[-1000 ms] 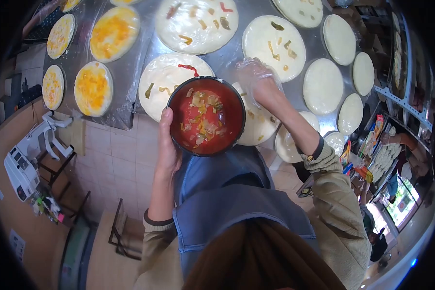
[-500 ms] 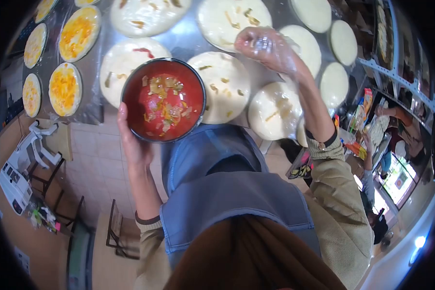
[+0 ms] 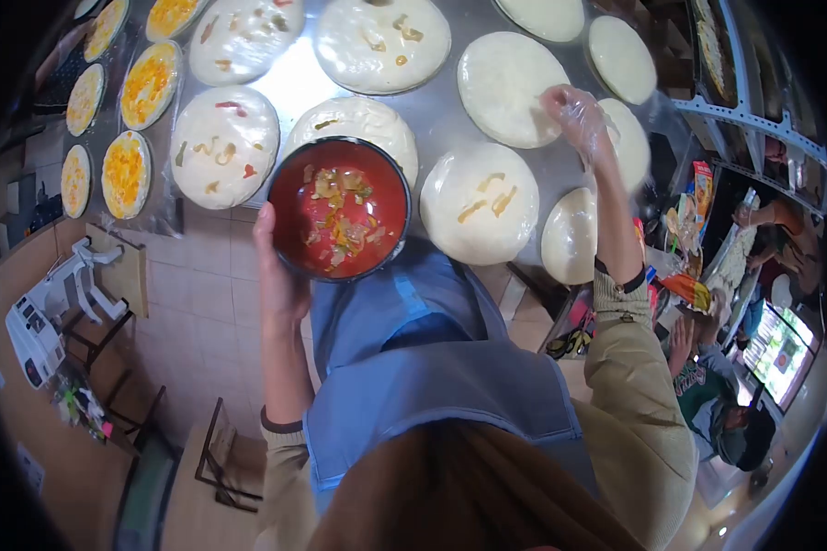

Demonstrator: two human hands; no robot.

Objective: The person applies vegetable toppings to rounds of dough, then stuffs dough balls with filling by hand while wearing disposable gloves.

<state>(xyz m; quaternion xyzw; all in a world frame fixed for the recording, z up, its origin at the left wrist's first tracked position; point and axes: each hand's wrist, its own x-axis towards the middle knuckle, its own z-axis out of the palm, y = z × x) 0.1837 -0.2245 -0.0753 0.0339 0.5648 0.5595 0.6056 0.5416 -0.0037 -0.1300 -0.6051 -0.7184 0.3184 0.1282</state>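
Observation:
My left hand (image 3: 283, 266) grips a red bowl with a dark rim (image 3: 397, 207) by its left side. Chopped vegetable pieces (image 3: 342, 216), yellowish and orange, lie in its bottom. My right hand (image 3: 579, 119), in a clear plastic glove, hovers at the right edge of a plain pale dough round (image 3: 505, 83). Its fingers are pinched together, and whatever is between them is hidden. Below that, another dough round (image 3: 478, 207) bears a few vegetable strips. The bowl partly covers a further round (image 3: 363, 124) behind it.
More dough rounds fill the metal table (image 3: 308, 69), some with scattered pieces. At left are rounds with orange-yellow topping (image 3: 127, 174). A metal rack (image 3: 753, 119) stands at right, near another person (image 3: 721, 395) and colourful packets (image 3: 703, 188). A white machine (image 3: 50, 317) is at left.
My right hand has moved right, from between two rounds to the far side of a plain one. The bowl has shifted slightly right, and the view has turned a little.

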